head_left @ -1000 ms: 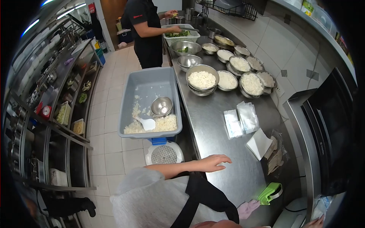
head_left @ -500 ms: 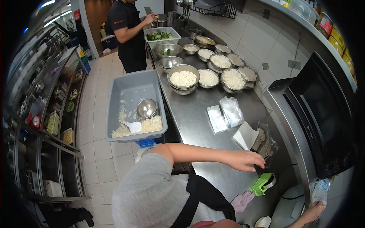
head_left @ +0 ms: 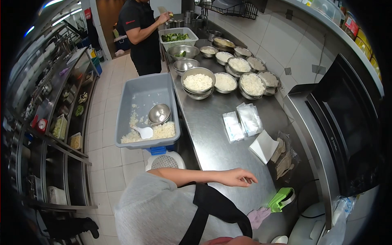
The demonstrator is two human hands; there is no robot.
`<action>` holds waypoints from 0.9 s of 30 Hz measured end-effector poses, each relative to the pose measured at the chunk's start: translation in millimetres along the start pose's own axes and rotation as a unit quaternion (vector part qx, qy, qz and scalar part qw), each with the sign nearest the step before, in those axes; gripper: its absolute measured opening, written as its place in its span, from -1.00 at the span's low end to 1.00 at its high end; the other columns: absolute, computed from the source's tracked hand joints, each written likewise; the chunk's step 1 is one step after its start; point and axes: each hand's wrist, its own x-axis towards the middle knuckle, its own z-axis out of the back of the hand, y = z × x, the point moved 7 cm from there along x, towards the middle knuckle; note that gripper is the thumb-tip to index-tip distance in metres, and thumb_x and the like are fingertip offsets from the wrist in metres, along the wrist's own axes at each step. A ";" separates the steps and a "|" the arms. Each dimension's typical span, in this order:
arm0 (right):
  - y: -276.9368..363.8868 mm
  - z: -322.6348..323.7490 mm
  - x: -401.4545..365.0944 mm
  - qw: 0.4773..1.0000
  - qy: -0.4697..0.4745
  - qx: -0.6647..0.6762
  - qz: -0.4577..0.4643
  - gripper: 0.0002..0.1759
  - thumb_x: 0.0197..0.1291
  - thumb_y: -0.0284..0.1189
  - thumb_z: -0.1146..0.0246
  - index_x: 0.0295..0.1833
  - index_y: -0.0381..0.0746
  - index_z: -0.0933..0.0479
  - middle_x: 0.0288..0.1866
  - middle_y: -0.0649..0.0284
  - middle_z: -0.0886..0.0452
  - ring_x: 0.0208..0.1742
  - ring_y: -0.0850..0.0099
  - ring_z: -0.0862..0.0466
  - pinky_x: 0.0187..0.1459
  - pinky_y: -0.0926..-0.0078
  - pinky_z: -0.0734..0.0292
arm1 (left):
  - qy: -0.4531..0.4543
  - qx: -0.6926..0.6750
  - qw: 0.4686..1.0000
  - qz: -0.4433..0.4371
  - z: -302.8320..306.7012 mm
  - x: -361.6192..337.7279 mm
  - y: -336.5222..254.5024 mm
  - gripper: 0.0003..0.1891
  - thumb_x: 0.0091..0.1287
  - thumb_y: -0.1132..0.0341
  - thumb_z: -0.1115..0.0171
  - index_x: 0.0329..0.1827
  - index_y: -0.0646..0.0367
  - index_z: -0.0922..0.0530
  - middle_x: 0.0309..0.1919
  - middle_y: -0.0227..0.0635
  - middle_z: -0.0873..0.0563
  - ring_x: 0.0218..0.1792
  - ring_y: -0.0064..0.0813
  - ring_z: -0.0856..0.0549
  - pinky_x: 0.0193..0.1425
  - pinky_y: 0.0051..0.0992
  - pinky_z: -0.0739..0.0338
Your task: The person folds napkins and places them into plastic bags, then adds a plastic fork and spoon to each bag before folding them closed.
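My left hand (head_left: 238, 177) hovers over the steel counter with its fingers loosely curled and apart, holding nothing. Beyond it lie white paper sheets (head_left: 263, 147) and wooden cutlery (head_left: 285, 164) in a clear bag. Two stacks of clear plastic packets, one (head_left: 233, 127) beside the other (head_left: 249, 119), lie further up the counter. To the right of my hand are a green holder (head_left: 281, 199) and a pink cloth (head_left: 258, 217). Crumpled clear plastic (head_left: 341, 212) shows at the lower right edge; my right hand is out of sight.
Metal bowls of rice (head_left: 198, 82) crowd the back of the counter (head_left: 212, 141). A grey tub (head_left: 148, 87) holds rice, a bowl and a white scoop (head_left: 143, 131). A co-worker (head_left: 141, 36) stands at the back; a black appliance (head_left: 343, 122) is at right.
My left hand has drawn back leftward, away from the cutlery. My right hand, earlier at the plastic at lower right, has gone out of view. The camera view has shifted slightly.
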 end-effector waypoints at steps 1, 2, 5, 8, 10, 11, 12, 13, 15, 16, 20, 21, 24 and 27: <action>-7.2 -4.5 0.7 1.000 0.005 -0.007 -0.007 -0.53 0.25 -0.40 0.15 0.26 -0.31 -0.12 0.28 0.11 -0.18 0.29 0.29 -0.25 0.32 0.43 -0.04 | -0.012 -0.087 0.996 0.014 -3.2 -4.1 9.3 -0.56 0.31 0.21 -0.09 0.21 0.19 -0.32 0.14 -0.20 -0.44 0.14 -0.38 -0.45 0.18 -0.36 -0.36; 2.1 -4.2 8.9 1.000 0.006 -0.025 -0.008 -0.51 0.26 -0.39 0.17 0.30 -0.29 -0.08 0.32 0.13 -0.15 0.32 0.30 -0.22 0.35 0.45 -0.01 | -0.025 -0.173 0.984 0.028 -5.5 -7.8 15.2 -0.51 0.31 0.18 -0.10 0.25 0.16 -0.29 0.15 -0.23 -0.43 0.14 -0.42 -0.45 0.19 -0.38 -0.36; 209.0 13.0 5.5 0.953 -0.007 0.050 0.298 -0.62 0.10 -0.54 -0.01 0.10 -0.28 -0.31 0.22 0.13 -0.28 0.22 0.22 -0.31 0.28 0.33 -0.12 | -0.042 -0.451 0.892 0.015 -9.1 -14.5 -0.6 -0.40 0.30 0.09 -0.12 0.34 0.09 -0.17 0.16 -0.26 -0.42 0.15 -0.41 -0.45 0.21 -0.35 -0.35; 340.4 -28.1 -23.1 0.882 0.080 0.050 0.462 -0.82 -0.18 -0.64 -0.26 -0.35 -0.27 -0.51 -0.05 0.10 -0.48 0.03 0.09 -0.42 0.07 0.21 -0.27 | -0.063 -0.625 0.778 -0.018 -1.6 -26.9 31.0 -0.35 0.29 0.03 -0.11 0.39 -0.08 -0.09 0.23 -0.37 -0.36 0.19 -0.46 -0.40 0.16 -0.29 -0.38; 327.9 -65.2 -31.8 0.874 0.132 0.076 0.462 -0.86 -0.20 -0.61 -0.29 -0.42 -0.27 -0.51 -0.10 0.10 -0.50 0.02 0.07 -0.42 0.04 0.19 -0.28 | -0.188 -0.558 0.808 0.008 23.2 -39.0 34.6 -0.43 0.32 0.10 -0.09 0.34 0.05 -0.19 0.20 -0.33 -0.41 0.18 -0.43 -0.42 0.18 -0.33 -0.39; 322.7 -73.7 -35.1 0.875 0.146 0.073 0.457 -0.86 -0.20 -0.61 -0.30 -0.44 -0.27 -0.51 -0.10 0.10 -0.50 0.02 0.08 -0.42 0.05 0.18 -0.28 | -0.253 -0.494 0.830 0.048 32.0 -45.5 52.7 -0.47 0.33 0.14 -0.07 0.32 0.14 -0.22 0.18 -0.29 -0.44 0.17 -0.41 -0.44 0.22 -0.35 -0.37; 321.2 -81.3 -39.2 0.871 0.166 0.069 0.458 -0.84 -0.19 -0.60 -0.30 -0.39 -0.28 -0.51 -0.10 0.09 -0.50 0.01 0.09 -0.43 0.04 0.21 -0.30 | -0.275 -0.471 0.835 0.071 41.6 -53.5 46.5 -0.55 0.37 0.17 -0.01 0.26 0.18 -0.30 0.17 -0.25 -0.46 0.16 -0.40 -0.45 0.20 -0.36 -0.38; 320.7 -88.0 -42.1 0.866 0.183 0.067 0.460 -0.80 -0.18 -0.60 -0.30 -0.33 -0.29 -0.52 -0.10 0.09 -0.49 0.00 0.11 -0.43 0.03 0.24 -0.31 | -0.273 -0.471 0.834 0.089 47.5 -59.3 49.5 -0.57 0.37 0.16 0.00 0.23 0.19 -0.34 0.15 -0.22 -0.48 0.13 -0.39 -0.48 0.18 -0.36 -0.40; 313.2 -97.4 -39.3 0.887 0.211 0.101 0.399 -0.76 -0.17 -0.59 -0.30 -0.27 -0.30 -0.51 -0.10 0.08 -0.49 -0.01 0.11 -0.44 0.02 0.26 -0.33 | -0.312 -0.398 0.852 0.132 61.8 -72.9 61.5 -0.68 0.35 0.22 -0.05 0.07 0.19 -0.48 -0.03 -0.29 -0.60 -0.03 -0.47 -0.58 0.01 -0.39 -0.49; 311.2 -103.2 -28.8 0.892 0.235 0.151 0.355 -0.71 -0.15 -0.59 -0.29 -0.20 -0.31 -0.50 -0.10 0.07 -0.49 -0.02 0.12 -0.44 0.00 0.29 -0.34 | -0.340 -0.381 0.848 0.142 73.4 -79.9 59.9 -0.71 0.35 0.29 -0.03 0.08 0.20 -0.48 -0.06 -0.30 -0.61 -0.05 -0.48 -0.59 0.01 -0.42 -0.49; 342.3 -90.2 0.6 0.885 0.173 0.135 0.411 -0.65 -0.10 -0.57 -0.29 -0.11 -0.32 -0.48 -0.07 0.05 -0.47 -0.05 0.13 -0.45 -0.03 0.30 -0.36 | -0.322 -0.277 0.887 0.184 86.4 -92.5 55.5 -0.71 0.35 0.34 0.00 0.09 0.24 -0.46 -0.06 -0.28 -0.61 -0.07 -0.47 -0.60 0.00 -0.47 -0.48; 354.0 -92.7 1.6 0.870 0.182 0.117 0.443 -0.64 -0.08 -0.53 -0.30 -0.09 -0.33 -0.46 -0.08 0.06 -0.47 -0.08 0.11 -0.45 -0.04 0.29 -0.35 | -0.295 -0.245 0.906 0.178 88.1 -90.7 52.3 -0.71 0.35 0.36 0.01 0.09 0.26 -0.45 -0.06 -0.28 -0.61 -0.09 -0.47 -0.60 -0.01 -0.49 -0.49; 389.8 -109.0 -0.9 0.833 0.222 0.105 0.496 -0.61 -0.05 -0.44 -0.30 -0.07 -0.33 -0.46 -0.09 0.03 -0.48 -0.10 0.10 -0.47 -0.05 0.29 -0.37 | -0.257 -0.214 0.932 0.143 85.7 -89.6 70.5 -0.73 0.33 0.33 -0.02 0.01 0.26 -0.51 -0.13 -0.27 -0.64 -0.14 -0.48 -0.61 -0.04 -0.50 -0.48; 392.3 -152.5 6.3 0.837 0.331 0.047 0.434 -0.54 -0.03 -0.32 -0.31 -0.02 -0.33 -0.44 -0.05 -0.02 -0.48 -0.07 0.09 -0.49 -0.04 0.29 -0.38 | -0.225 0.000 0.955 0.194 86.5 -91.2 78.6 -0.75 0.32 0.28 -0.02 -0.11 0.23 -0.57 -0.22 -0.26 -0.66 -0.17 -0.49 -0.60 -0.03 -0.50 -0.45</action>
